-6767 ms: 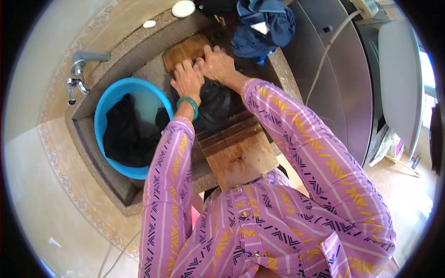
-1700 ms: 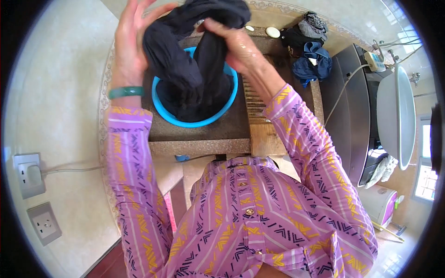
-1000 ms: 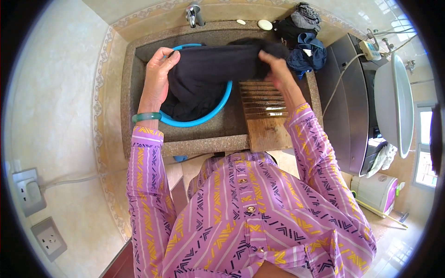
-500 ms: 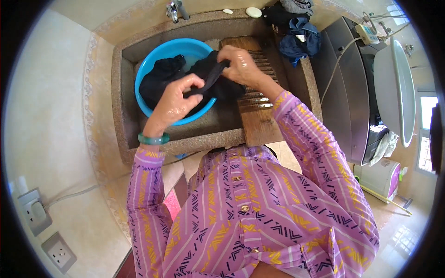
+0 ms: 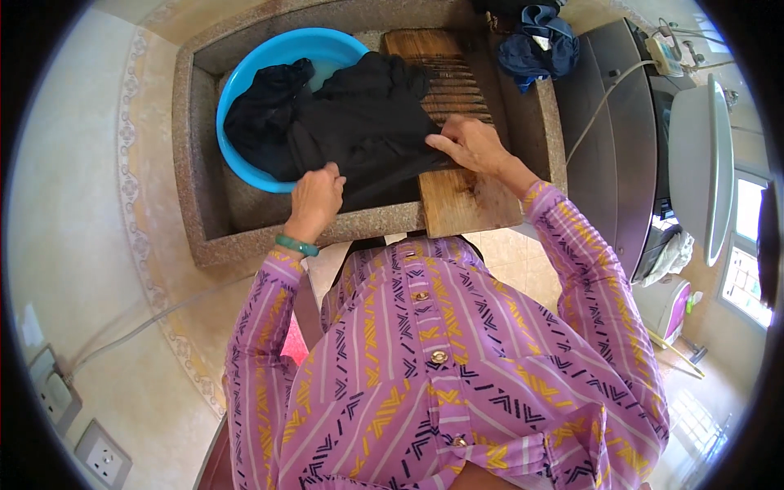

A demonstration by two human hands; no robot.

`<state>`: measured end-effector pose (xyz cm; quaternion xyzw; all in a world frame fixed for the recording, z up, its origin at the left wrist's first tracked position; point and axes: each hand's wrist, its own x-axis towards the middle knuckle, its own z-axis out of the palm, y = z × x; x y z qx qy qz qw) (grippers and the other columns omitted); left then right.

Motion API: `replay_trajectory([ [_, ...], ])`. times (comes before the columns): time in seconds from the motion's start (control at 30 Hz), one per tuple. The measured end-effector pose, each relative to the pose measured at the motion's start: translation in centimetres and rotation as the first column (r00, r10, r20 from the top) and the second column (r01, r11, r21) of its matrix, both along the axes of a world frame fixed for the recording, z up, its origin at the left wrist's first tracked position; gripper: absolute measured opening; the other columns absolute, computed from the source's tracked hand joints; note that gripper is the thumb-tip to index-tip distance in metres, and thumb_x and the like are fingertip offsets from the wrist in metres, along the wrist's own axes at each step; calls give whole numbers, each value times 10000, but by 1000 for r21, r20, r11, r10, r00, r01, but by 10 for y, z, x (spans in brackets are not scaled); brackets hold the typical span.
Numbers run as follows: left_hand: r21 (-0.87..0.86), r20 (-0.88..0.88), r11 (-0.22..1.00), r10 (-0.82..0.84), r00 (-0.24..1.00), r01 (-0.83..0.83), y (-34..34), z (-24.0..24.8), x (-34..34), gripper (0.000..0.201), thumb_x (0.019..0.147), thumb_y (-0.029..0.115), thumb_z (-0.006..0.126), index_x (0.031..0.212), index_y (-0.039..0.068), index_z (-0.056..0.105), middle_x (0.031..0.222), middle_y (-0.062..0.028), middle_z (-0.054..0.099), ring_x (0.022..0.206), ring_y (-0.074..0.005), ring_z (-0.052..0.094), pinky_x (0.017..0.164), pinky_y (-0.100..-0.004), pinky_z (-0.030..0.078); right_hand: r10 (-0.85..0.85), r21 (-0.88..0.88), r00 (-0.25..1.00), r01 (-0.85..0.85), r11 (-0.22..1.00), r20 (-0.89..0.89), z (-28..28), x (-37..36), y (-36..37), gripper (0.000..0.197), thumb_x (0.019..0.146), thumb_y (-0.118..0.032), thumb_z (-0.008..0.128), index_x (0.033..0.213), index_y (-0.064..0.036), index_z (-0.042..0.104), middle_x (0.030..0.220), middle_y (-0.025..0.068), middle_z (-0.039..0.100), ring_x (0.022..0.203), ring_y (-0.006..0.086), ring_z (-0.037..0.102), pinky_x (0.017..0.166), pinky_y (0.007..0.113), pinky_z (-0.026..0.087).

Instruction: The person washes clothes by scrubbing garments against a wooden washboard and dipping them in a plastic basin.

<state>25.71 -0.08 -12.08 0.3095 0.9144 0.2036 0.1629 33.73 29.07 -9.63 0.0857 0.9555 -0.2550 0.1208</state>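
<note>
A black garment (image 5: pixel 359 135) is stretched out between my two hands, spread from the blue basin (image 5: pixel 224 131) across to the wooden washboard (image 5: pixel 469 208). My left hand (image 5: pixel 317 200), with a green bangle at the wrist, pinches the near edge of the cloth by the basin's rim. Over the washboard, my right hand (image 5: pixel 475 145) grips the cloth's right corner between thumb and fingers. More dark wet cloth (image 5: pixel 265 110) lies in the basin, where a little cloudy water shows. Folds hide where one piece ends and another begins.
The basin and washboard sit in a stone sink (image 5: pixel 384 220) with a thick rim. Dark blue clothes (image 5: pixel 539 49) are heaped on its far right edge. A dark grey appliance (image 5: pixel 604 139) and a white oval basin (image 5: pixel 698 163) stand to the right. Wall sockets (image 5: pixel 104 457) are at lower left.
My hands have moved apart and nearer to me, opening the bunched black garment into a wide, flat spread. The view has shifted, so the tap is out of sight.
</note>
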Motion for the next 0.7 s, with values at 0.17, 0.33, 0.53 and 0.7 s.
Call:
replay_trajectory([
  [0.17, -132, -67, 985, 98, 993, -106, 2, -21, -26, 353, 702, 172, 734, 966, -9, 585, 817, -213, 648, 762, -415, 620, 682, -480, 494, 43, 191, 985, -75, 979, 167, -8, -26, -27, 420, 748, -393, 703, 908, -8, 660, 1084, 183, 576, 947, 348, 609, 808, 405, 503],
  [0.33, -217, -89, 976, 0, 996, -19, 3, -23, -29, 262, 747, 176, 678, 934, 2, 619, 815, -232, 635, 802, -425, 608, 702, -478, 491, -29, 166, 993, 10, 986, 113, -20, -25, -29, 304, 720, -174, 679, 940, 24, 608, 1083, 206, 574, 962, 363, 600, 820, 424, 499],
  [0.53, 276, -160, 930, 294, 942, -243, -10, 16, -57, 157, 838, 174, 562, 924, 64, 633, 874, -213, 609, 785, -398, 565, 701, -456, 454, -261, -331, 965, 243, 912, -10, -21, -41, -4, 145, 709, -87, 608, 807, 19, 590, 776, 244, 614, 756, 346, 628, 691, 382, 496],
  [0.7, 604, 583, 433, 332, 741, -669, 10, 84, -70, 192, 933, 230, 497, 940, 51, 562, 795, 33, 529, 742, -56, 515, 605, -217, 417, -588, -776, 803, 306, 551, -101, 16, -85, 3, 86, 761, -87, 561, 814, -22, 580, 670, 104, 570, 644, 270, 582, 597, 419, 495],
])
